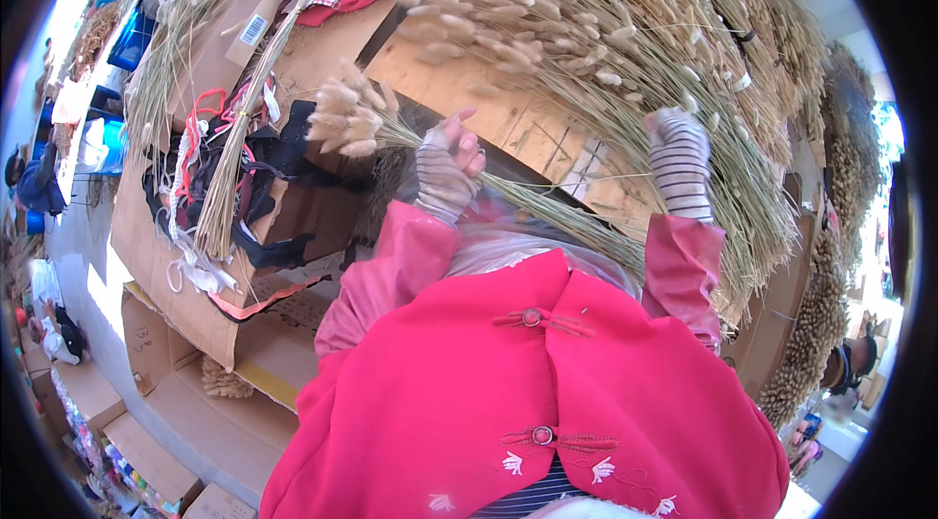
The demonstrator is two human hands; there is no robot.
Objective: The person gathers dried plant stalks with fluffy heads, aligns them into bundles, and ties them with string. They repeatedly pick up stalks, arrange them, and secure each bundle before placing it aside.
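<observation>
My left hand (448,160), in a striped fingerless glove, is closed round the stems of a small bunch of dried bunny-tail grass (355,112). The fluffy heads point left and the green stems run down right towards my red jacket. My right hand (678,152), gloved alike, is curled at the edge of the large heap of dried bunny-tail grass (586,28); thin stalks lie by its fingers, and whether it grips them cannot be told. A wooden board (527,123) with dark marks lies between the hands.
A tied bunch of dried grass (249,101) lies on a cardboard box (176,226) at left, beside tangled cloth strips (194,152). An open carton (198,402) stands below left. More dried bundles (813,328) line the right side. A person (40,178) is far left.
</observation>
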